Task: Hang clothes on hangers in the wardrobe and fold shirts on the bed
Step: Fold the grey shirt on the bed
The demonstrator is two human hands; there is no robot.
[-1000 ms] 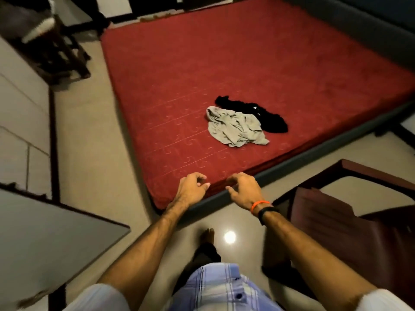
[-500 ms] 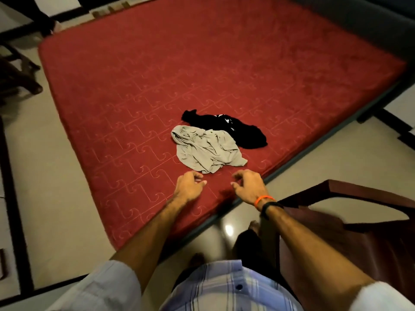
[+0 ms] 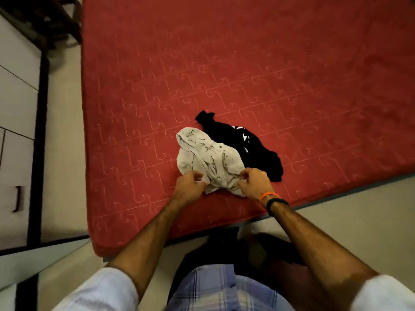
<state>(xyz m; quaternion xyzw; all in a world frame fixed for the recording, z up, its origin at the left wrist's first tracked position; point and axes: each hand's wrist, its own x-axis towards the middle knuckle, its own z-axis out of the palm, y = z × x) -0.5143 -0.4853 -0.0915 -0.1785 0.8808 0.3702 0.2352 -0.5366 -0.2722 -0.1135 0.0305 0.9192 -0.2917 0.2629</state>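
A crumpled grey shirt (image 3: 206, 158) with small buttons lies on the red bed (image 3: 247, 75), near its front edge. A black garment (image 3: 253, 147) with white print lies right behind it, touching it. My left hand (image 3: 189, 186) rests on the shirt's near left edge with its fingers curled onto the cloth. My right hand (image 3: 253, 184), with an orange band and a black band on the wrist, pinches the shirt's near right edge. Both hands hide part of the shirt's hem.
A pale wardrobe (image 3: 15, 122) with a dark handle (image 3: 18, 198) stands at the left, across a strip of tiled floor (image 3: 62, 142). A dark wooden piece of furniture (image 3: 56, 21) stands at the top left. My legs are against the bed's front edge.
I have come closer to the bed. Both hands moved forward from the bed's edge onto the grey shirt and closed on its near edge. The brown chair at the right has left the view.
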